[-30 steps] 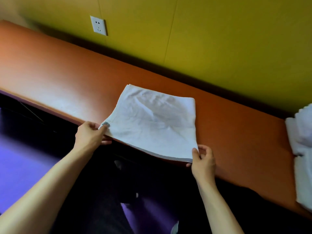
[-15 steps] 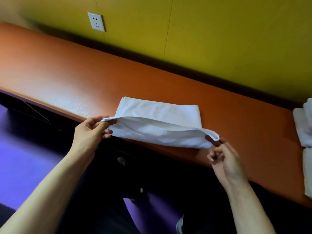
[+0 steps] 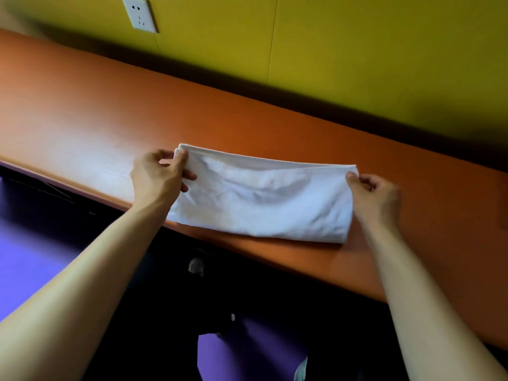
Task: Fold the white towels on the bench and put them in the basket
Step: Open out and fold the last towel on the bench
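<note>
A white towel (image 3: 261,198) lies folded into a long rectangle near the front edge of the orange bench (image 3: 82,111). My left hand (image 3: 158,178) pinches its far left corner between thumb and fingers. At the other end, my right hand (image 3: 375,195) grips the far right corner. Both held corners rest on or just above the layer beneath. No basket is in view, and the other towels are out of frame.
A yellow wall (image 3: 357,50) with a white socket (image 3: 140,13) runs behind the bench. Below the bench's front edge are a dark gap and purple floor (image 3: 27,259). Bare bench surface stretches to the left and right of the towel.
Both hands carried the towel's near edge up and over to the far edge, halving the towel. The view shifted, and the towels at the right left the frame.
</note>
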Tool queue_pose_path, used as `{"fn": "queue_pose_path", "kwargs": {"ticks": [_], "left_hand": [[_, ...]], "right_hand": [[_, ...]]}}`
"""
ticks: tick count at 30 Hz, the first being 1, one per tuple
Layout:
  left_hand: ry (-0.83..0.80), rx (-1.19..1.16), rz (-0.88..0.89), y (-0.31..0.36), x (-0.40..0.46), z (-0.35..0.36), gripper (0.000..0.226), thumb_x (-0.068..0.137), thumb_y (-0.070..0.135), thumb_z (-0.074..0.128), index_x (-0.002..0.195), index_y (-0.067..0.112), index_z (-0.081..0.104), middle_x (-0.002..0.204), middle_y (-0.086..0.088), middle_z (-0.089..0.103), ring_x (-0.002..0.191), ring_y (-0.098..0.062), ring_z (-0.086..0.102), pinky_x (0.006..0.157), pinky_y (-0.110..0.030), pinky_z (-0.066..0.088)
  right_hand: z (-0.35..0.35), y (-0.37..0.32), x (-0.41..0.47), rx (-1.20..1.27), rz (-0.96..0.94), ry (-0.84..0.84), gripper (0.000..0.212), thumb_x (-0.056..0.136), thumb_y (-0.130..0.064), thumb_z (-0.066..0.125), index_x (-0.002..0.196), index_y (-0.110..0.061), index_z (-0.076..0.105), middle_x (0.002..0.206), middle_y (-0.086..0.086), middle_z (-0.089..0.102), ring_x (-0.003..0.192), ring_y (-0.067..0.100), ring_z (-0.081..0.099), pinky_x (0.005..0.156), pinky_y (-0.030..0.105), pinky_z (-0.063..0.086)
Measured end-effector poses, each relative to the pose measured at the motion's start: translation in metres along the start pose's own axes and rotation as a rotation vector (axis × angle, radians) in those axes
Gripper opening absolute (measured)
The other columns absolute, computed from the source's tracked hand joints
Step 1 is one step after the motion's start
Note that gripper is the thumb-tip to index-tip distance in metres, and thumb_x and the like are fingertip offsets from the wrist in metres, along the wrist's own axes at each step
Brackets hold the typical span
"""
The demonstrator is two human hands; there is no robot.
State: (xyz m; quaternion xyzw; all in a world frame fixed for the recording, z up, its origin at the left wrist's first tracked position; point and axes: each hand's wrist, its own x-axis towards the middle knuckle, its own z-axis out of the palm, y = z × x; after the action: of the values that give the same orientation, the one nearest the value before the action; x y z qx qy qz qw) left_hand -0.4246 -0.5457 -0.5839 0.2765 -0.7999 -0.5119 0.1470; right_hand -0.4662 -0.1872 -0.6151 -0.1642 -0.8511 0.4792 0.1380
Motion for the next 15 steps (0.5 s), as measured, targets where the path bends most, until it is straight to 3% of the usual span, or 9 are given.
{"fn": "queue_pose_path", "kwargs": {"ticks": [3,6,9,11,13,15], "left_hand": [[0.045,0.014,-0.048,-0.003,0.012,0.019,0.032,0.097,0.045,0.059,0.108,0.016,0.065,0.068,0.006,0.076,0.049,-0.011,0.068,0.054,-0.029,0.052],[0.039,0.005,-0.055,-0.020,0.012,0.036,0.041,0.096,0.041,0.062,0.130,0.022,0.050,0.101,0.003,0.075,0.070,-0.018,0.075,0.068,-0.045,0.061],[-0.063,0.169,0.175,-0.032,-0.013,0.054,0.038,0.097,0.035,0.061,0.132,0.027,0.048,0.118,0.008,0.065,0.092,-0.016,0.067,0.083,-0.033,0.050],[-0.161,0.274,0.411,-0.035,-0.039,0.068,0.028,0.098,0.028,0.058,0.126,0.022,0.058,0.122,0.002,0.064,0.098,-0.024,0.061,0.086,-0.037,0.047],[-0.254,0.462,0.622,-0.034,-0.068,0.081,0.027,0.096,0.033,0.051,0.118,0.024,0.064,0.125,-0.002,0.062,0.100,-0.033,0.059,0.086,-0.045,0.047],[-0.338,0.649,0.744,-0.037,-0.092,0.091,0.033,0.094,0.038,0.047,0.120,0.027,0.064,0.133,-0.004,0.058,0.101,-0.035,0.057,0.084,-0.045,0.047]], "right_hand": [[0.018,0.003,0.013,-0.102,-0.015,-0.022,0.016,0.090,-0.036,0.069,0.083,-0.022,0.067,0.073,0.000,0.066,0.070,0.019,0.060,0.063,0.029,0.042],[0.032,0.010,0.011,-0.142,-0.038,0.004,0.013,0.091,-0.031,0.067,0.098,-0.020,0.067,0.081,-0.003,0.065,0.075,0.020,0.060,0.062,0.032,0.043],[0.032,0.015,0.001,-0.185,-0.144,-0.005,0.021,0.095,-0.019,0.059,0.115,-0.020,0.063,0.095,0.001,0.068,0.083,0.022,0.060,0.069,0.032,0.046],[0.032,0.015,-0.003,-0.261,-0.363,-0.055,0.027,0.094,-0.012,0.053,0.117,-0.021,0.063,0.108,0.004,0.068,0.093,0.026,0.061,0.077,0.036,0.048],[0.037,0.015,-0.002,-0.365,-0.645,-0.218,0.032,0.089,-0.006,0.050,0.114,-0.018,0.066,0.112,0.005,0.067,0.100,0.028,0.060,0.086,0.039,0.046],[0.040,0.018,0.000,-0.476,-0.792,-0.425,0.031,0.090,-0.012,0.050,0.115,-0.016,0.068,0.118,0.005,0.068,0.109,0.029,0.061,0.093,0.040,0.044]]}}
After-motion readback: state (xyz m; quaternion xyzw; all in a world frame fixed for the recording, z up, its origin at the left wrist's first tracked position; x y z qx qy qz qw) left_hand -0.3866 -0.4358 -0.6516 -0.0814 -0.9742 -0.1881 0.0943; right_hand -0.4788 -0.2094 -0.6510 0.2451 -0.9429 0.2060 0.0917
